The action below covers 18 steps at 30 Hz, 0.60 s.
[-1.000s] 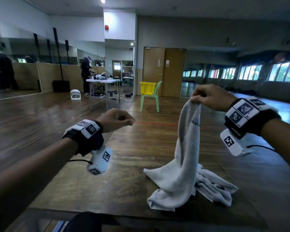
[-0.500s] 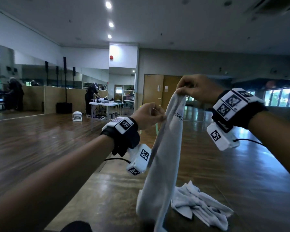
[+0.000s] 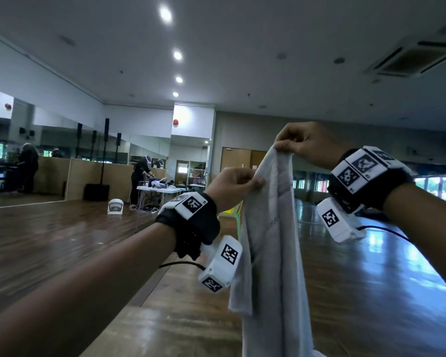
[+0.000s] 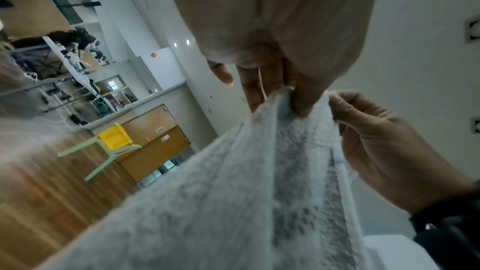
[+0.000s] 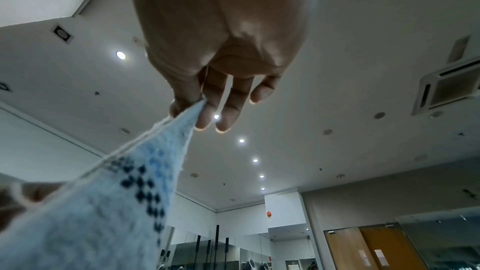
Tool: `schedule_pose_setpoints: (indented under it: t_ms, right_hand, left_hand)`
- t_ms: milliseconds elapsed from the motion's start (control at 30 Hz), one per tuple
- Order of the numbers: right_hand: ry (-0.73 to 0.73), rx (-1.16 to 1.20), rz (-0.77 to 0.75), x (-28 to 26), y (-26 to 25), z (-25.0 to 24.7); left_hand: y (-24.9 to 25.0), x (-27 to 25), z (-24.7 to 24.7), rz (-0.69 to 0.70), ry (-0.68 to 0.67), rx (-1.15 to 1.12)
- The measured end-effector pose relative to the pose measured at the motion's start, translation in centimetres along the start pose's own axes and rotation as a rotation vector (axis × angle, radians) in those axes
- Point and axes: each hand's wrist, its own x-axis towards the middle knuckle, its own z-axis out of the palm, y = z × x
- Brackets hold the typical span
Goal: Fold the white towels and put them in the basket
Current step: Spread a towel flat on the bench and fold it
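A white towel [image 3: 273, 240] hangs lengthwise in the air in front of me. My right hand [image 3: 283, 148] pinches its top corner between thumb and forefinger, the other fingers straight [image 5: 192, 106]. My left hand [image 3: 256, 181] pinches the towel's left edge [image 4: 293, 98] just below and left of the right hand [image 4: 376, 141]. A dark checked band runs across the towel [image 5: 145, 192] near the top. The yellow basket [image 4: 115, 136] sits on a green chair [image 4: 103, 155] far across the room; in the head view the towel and my left hand hide it.
The wooden table [image 3: 191, 318] lies below the hanging towel. A person [image 3: 141, 176] stands at a white table [image 3: 160, 189] in the back. Brown doors [image 3: 236, 158] are behind the towel, and a mirror wall runs along the left.
My right hand has raised the towel clear of the table. My left hand came over and took hold of its edge. The view tilted up, and the crumpled second towel left it.
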Motion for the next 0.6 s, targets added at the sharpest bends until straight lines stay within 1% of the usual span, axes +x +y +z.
schedule_pose_setpoints:
  t_ms: [67, 133, 200, 233, 300, 367, 433, 500, 600]
  right_hand:
    - [0.003, -0.005, 0.003, 0.4, 0.4, 0.0]
    - [0.031, -0.021, 0.007, 0.8, 1.0, -0.1]
    - [0.080, -0.016, 0.022, 1.1, 2.0, -0.3]
    - [0.097, -0.022, 0.040, 1.3, 2.7, -0.5]
    - [0.104, -0.056, 0.078, 1.5, 4.3, -0.7]
    - [0.086, -0.079, 0.117, 1.5, 5.9, -0.5]
    - [0.084, -0.094, 0.147, 1.3, 7.2, -0.2]
    - [0.099, -0.104, 0.168, 1.0, 8.2, -0.1]
    - [0.103, -0.066, 0.203, 0.5, 8.9, -0.4]
  left_hand:
    - [-0.3, 0.2, -0.6, -0.026, -0.019, 0.060]
    - [-0.9, 0.3, -1.6, -0.069, -0.093, 0.156]
    - [-1.6, 0.3, -3.2, -0.111, -0.165, 0.310]
    - [-2.0, 0.4, -4.2, -0.122, -0.181, 0.436]
    - [-2.7, 0.7, -6.9, -0.144, -0.147, 0.732]
    - [-3.1, 1.1, -9.7, -0.178, -0.090, 0.883]
    - [-3.0, 1.4, -11.9, -0.206, -0.066, 0.935]
    - [-2.5, 1.5, -13.4, -0.231, -0.037, 0.940]
    - [-1.2, 1.3, -14.9, -0.219, 0.014, 0.858]
